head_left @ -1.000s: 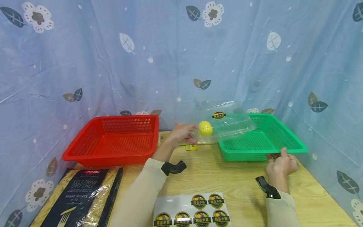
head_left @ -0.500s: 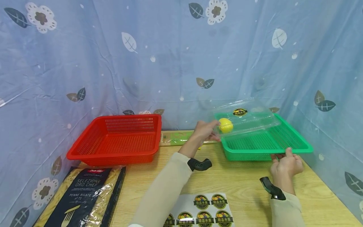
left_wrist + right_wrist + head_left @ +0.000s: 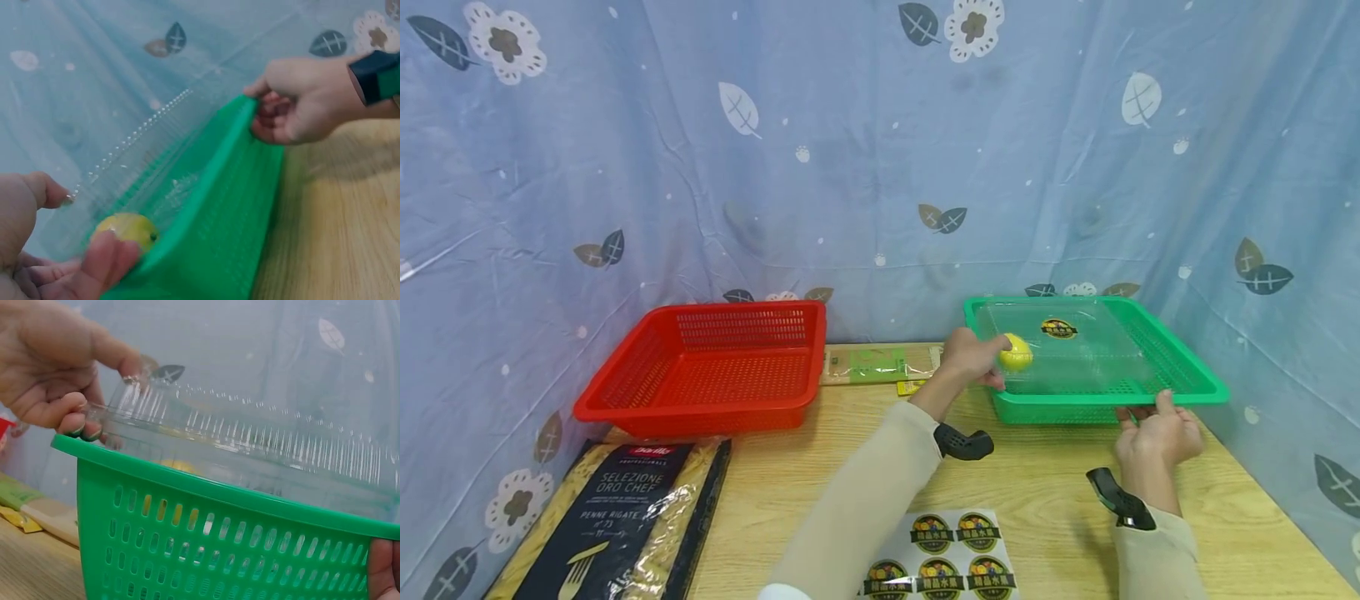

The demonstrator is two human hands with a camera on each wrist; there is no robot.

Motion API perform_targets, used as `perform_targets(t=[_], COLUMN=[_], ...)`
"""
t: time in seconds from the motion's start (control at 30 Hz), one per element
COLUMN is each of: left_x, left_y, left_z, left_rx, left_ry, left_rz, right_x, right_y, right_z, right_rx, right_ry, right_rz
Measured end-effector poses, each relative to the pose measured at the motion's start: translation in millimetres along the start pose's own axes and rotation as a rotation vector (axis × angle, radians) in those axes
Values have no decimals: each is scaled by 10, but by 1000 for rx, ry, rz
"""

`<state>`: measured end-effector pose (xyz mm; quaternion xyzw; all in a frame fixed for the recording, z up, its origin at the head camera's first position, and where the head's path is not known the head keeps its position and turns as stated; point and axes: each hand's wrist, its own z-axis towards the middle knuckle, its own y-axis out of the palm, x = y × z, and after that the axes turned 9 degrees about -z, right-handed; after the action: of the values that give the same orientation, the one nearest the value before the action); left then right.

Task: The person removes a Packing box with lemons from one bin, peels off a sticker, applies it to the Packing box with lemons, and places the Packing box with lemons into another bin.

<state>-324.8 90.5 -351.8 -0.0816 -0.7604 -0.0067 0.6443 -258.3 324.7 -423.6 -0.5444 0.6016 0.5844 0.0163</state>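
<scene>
Head view. Clear plastic clamshell box (image 3: 1067,354) with a round fruit sticker, holding a yellow lemon-like fruit (image 3: 1016,352), lies inside the green perforated plastic basket (image 3: 1187,387) at two o'clock on the wooden tabletop (image 3: 1045,483). Left hand (image 3: 972,360): grip pinching the box's near-left corner. Right hand (image 3: 1157,435): grip curled on the basket's front rim. Red perforated basket (image 3: 707,375) at ten o'clock; sticker sheet (image 3: 943,558) at six; pasta bag (image 3: 617,517) at eight.

Left wrist view. Left hand (image 3: 37,250) grips the box edge beside the fruit (image 3: 125,230).

Right wrist view. Box (image 3: 262,447) rests low in the basket (image 3: 206,537); placement looks nearly complete, release remaining.
</scene>
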Motion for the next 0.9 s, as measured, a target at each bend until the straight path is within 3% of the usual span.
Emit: perform_targets(t=[0.13, 0.3, 0.57, 0.9], left_x=[-30, 4, 51, 18], left_y=[57, 102, 156, 143], left_z=[11, 16, 13, 50], left_rx=[21, -4, 7, 30], left_ry=[6, 43, 100, 101], left_rz=[39, 128, 390, 383], right_x=[-2, -8, 18, -8], right_y=[0, 35, 66, 88], right_z=[11, 21, 21, 30], right_rx=[3, 17, 10, 37], right_ry=[2, -1, -7, 31], right_rz=[-3, 7, -4, -80])
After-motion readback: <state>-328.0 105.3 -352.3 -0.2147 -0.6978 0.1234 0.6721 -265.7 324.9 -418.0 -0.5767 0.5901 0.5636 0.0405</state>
